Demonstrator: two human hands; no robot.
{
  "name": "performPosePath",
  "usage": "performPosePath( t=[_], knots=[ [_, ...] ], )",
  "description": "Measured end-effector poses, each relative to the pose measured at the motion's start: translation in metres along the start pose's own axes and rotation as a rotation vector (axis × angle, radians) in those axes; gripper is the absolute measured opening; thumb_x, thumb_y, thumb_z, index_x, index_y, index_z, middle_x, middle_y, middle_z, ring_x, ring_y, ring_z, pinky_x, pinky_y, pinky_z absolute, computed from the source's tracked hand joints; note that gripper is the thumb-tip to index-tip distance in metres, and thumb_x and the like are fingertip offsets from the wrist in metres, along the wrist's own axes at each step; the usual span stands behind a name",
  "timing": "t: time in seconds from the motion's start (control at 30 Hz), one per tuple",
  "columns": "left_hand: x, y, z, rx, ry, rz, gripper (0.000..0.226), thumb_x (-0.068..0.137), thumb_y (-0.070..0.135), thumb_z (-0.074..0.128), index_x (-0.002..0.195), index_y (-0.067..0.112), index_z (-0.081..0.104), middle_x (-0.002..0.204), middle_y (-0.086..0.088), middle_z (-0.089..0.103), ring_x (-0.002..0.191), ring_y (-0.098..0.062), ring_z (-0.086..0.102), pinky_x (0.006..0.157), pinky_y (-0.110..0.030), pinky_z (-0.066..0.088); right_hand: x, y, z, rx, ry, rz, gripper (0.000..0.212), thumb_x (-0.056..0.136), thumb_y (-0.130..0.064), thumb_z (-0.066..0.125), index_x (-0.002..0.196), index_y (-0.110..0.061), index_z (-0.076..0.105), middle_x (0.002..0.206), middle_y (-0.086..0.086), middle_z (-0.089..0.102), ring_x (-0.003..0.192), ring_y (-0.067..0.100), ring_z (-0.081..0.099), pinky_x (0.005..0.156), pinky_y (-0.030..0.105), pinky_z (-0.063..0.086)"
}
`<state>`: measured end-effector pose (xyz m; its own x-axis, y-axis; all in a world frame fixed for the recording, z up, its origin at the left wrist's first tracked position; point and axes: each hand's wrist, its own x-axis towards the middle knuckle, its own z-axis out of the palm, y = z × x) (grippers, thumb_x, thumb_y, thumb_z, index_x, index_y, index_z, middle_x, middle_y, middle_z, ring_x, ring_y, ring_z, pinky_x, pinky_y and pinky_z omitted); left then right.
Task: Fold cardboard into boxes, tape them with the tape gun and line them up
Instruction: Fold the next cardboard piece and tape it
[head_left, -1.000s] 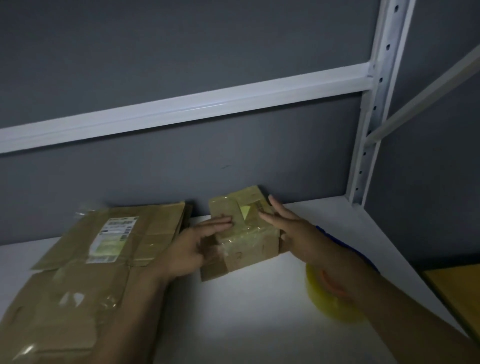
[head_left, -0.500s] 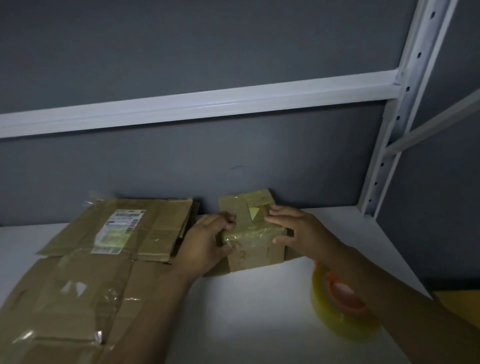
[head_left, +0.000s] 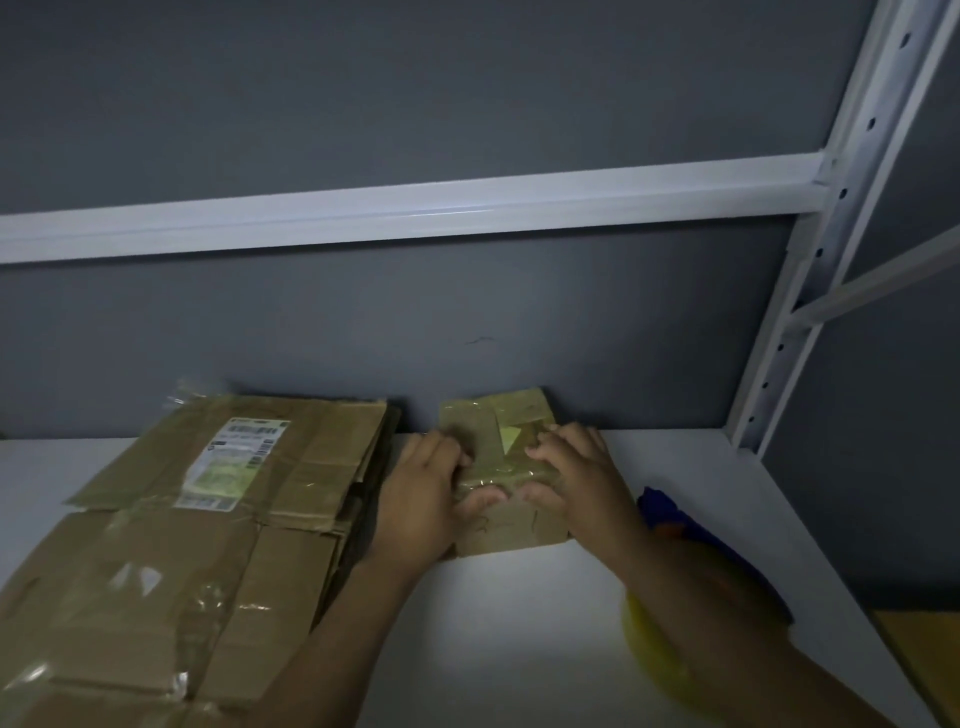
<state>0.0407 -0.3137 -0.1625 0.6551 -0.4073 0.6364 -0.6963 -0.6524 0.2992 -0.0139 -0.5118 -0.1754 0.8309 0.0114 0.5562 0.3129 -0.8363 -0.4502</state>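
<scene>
— Where are the hands?
— The left hand (head_left: 421, 499) and right hand (head_left: 582, 478) both grip the small taped box (head_left: 511, 530).
— Beside it?
— Flattened cardboard (head_left: 208, 545), left, on the white shelf (head_left: 519, 623).

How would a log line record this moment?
left hand: grips small box | right hand: grips small box | flat cardboard: left of box | tape roll: beneath right forearm

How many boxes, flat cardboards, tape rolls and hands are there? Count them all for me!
Boxes, the small taped box: 1
Flat cardboards on top, the labelled sheet and the plain sheet: 2 (the layers underneath cannot be counted)
Tape rolls, the yellow tape roll: 1
Hands, the left hand and the right hand, both gripping the box: 2
Total: 6
</scene>
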Motion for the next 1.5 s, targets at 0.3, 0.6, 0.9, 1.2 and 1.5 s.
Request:
performPosePath(
  t=[0.3, 0.6, 0.9, 1.2, 1.5],
  knots=[
    [-0.01, -0.031, -0.009, -0.256, -0.139, 0.052, 0.052, 0.084, 0.053, 0.059, 0.118, 0.015, 0.067, 0.128, 0.01, 0.058, 0.128, 0.007, 0.04, 0.108, -0.011, 0.028, 0.0, 0.0, -0.025, 0.01, -0.159, 0.028, 0.043, 0.083, -0.035, 0.07, 0.124, -0.028, 0.059, 0.125, -0.02, 0.045, 0.118, -0.001, 0.036, 0.096, 0.024, 0.039],
    [0.008, -0.029, -0.034, -0.344, -0.282, 0.062, 0.059, 0.083, 0.062, 0.055, 0.116, 0.015, 0.07, 0.124, 0.02, 0.059, 0.122, 0.011, 0.046, 0.107, -0.018, 0.035, 0.006, 0.017, -0.05, 0.298, -0.343, 0.058, 0.037, 0.092, -0.004, 0.058, 0.126, -0.019, 0.06, 0.137, -0.012, 0.048, 0.133, -0.004, 0.033, 0.105, 0.003, 0.02],
    [0.04, -0.013, -0.017, -0.419, -0.425, -0.423, 0.064, 0.087, 0.055, 0.061, 0.141, 0.026, 0.044, 0.138, 0.011, 0.046, 0.126, -0.01, 0.046, 0.106, -0.027, 0.036, -0.007, 0.003, -0.046, 0.142, -0.233, 0.134, 0.043, 0.079, -0.035, 0.075, 0.12, -0.029, 0.065, 0.131, -0.024, 0.05, 0.129, -0.01, 0.034, 0.11, 0.021, 0.03],
    [-0.028, 0.015, -0.034, -0.311, -0.174, -0.548, 0.057, 0.087, 0.061, 0.047, 0.139, 0.037, 0.044, 0.131, -0.002, 0.028, 0.115, -0.021, 0.049, 0.095, -0.02, 0.033, -0.007, -0.019, -0.03, -0.258, 0.027, 0.211, 0.035, 0.088, -0.032, 0.067, 0.122, -0.022, 0.065, 0.128, 0.004, 0.054, 0.112, 0.022, 0.054, 0.084, 0.025, 0.042],
    [-0.062, 0.058, -0.054, 0.019, -0.223, -0.379, 0.075, 0.083, 0.068, 0.052, 0.144, 0.027, 0.038, 0.152, 0.001, 0.022, 0.125, -0.02, 0.046, 0.093, -0.028, 0.043, -0.027, -0.043, -0.035, 0.149, -0.358, 0.291, 0.057, 0.092, -0.037, 0.06, 0.144, -0.035, 0.036, 0.146, -0.008, 0.029, 0.129, 0.006, 0.032, 0.101, 0.02, 0.03]
  ],
)
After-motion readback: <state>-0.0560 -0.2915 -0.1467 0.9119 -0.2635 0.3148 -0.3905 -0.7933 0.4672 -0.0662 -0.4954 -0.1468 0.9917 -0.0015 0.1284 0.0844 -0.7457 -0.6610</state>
